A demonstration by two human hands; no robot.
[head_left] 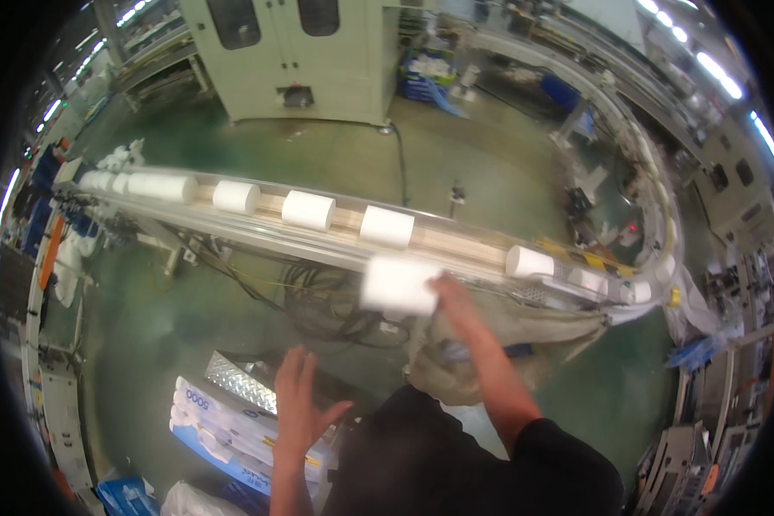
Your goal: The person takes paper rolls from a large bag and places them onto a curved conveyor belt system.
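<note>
My right hand (445, 297) grips one end of a white paper roll (397, 285), blurred by motion, just in front of the conveyor's near edge. Fingers spread and holding nothing, my left hand (298, 404) hovers beside a white and blue printed plastic package (224, 434) low on the left. On the conveyor belt (456, 247) lie several more white rolls, among them one roll (387, 227) right behind the held one and another roll (529, 261) further right. A run of rolls (159, 187) sits close together at the belt's left end.
A shiny metal plate (241, 383) lies by the package. Dark cables (322, 301) coil under the conveyor, and a beige cloth sack (499, 344) hangs below its right part. Beyond stands a large pale machine cabinet (292, 60). A curved conveyor track (654, 172) bends along the right.
</note>
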